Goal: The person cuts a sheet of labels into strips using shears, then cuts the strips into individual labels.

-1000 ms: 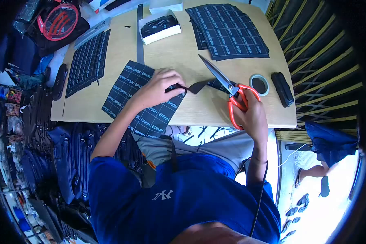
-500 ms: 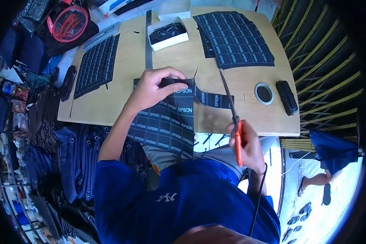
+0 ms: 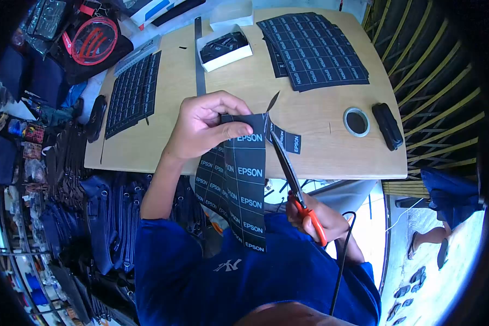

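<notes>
Left hand [image 3: 204, 126] up over the near side of the table [image 3: 323, 114], thumb on the front and fingers behind, clamped on the top edge of a black EPSON-printed sheet [image 3: 250, 174]. Sheet hangs down past the table's near edge, in front of the blue T-shirt [image 3: 244, 282], its left part folded back. Right hand [image 3: 323, 212] lower, fingers closed around the orange handles of the scissors [image 3: 289, 174]. Blades point up and away, tips beside the sheet's right edge near its top corner (contact: cannot tell). Blades look nearly together. Behind them, a narrow EPSON strip [image 3: 288, 141] lies toward the right; whether it joins the sheet is hidden. A thin dark sliver [image 3: 273, 101] sticks up at the same corner.

On the tabletop: tape roll [image 3: 345, 124] and black case [image 3: 387, 126] at right; larger stack of printed sheets [image 3: 315, 51] at far right; open white box [image 3: 229, 60] of dark printed pieces beside a metal ruler [image 3: 199, 54]; smaller printed stack [image 3: 133, 92] at left.
</notes>
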### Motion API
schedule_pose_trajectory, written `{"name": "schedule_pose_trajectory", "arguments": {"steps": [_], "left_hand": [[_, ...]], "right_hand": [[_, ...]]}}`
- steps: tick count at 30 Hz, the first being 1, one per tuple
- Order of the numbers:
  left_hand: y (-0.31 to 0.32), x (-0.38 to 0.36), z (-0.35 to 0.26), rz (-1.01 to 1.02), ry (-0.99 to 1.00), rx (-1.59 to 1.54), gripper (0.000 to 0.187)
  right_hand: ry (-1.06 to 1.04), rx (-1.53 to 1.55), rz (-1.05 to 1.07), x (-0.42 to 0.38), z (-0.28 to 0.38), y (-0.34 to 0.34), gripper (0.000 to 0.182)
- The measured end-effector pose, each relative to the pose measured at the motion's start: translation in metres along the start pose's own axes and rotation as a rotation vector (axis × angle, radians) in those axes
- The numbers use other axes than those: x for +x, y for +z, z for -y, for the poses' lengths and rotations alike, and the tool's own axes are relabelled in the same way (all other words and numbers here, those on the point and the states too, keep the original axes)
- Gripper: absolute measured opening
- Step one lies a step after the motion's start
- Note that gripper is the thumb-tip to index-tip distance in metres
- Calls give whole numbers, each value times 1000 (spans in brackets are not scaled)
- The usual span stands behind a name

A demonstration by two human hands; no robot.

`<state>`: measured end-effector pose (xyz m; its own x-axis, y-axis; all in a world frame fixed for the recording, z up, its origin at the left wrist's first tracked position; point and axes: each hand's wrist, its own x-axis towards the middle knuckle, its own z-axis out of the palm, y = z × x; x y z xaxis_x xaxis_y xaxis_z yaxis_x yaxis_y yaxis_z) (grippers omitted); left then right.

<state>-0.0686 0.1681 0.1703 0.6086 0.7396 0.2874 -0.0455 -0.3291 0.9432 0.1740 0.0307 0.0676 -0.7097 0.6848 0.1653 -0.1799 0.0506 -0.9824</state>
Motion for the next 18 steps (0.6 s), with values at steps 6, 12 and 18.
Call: {"name": "schedule_pose_trajectory", "arguments": {"steps": [6,12,18], "left_hand": [[6,0,-2,30,4,-22,24],[6,1,-1,-15,31,-35,23],[8,1,2,26,33,-25,24]], "right_hand": [[-61,57,-43,8,-3,5,55],[-33,126,-61,7,-7,3,60],[35,230,-17,4,-10,6,64]]}}
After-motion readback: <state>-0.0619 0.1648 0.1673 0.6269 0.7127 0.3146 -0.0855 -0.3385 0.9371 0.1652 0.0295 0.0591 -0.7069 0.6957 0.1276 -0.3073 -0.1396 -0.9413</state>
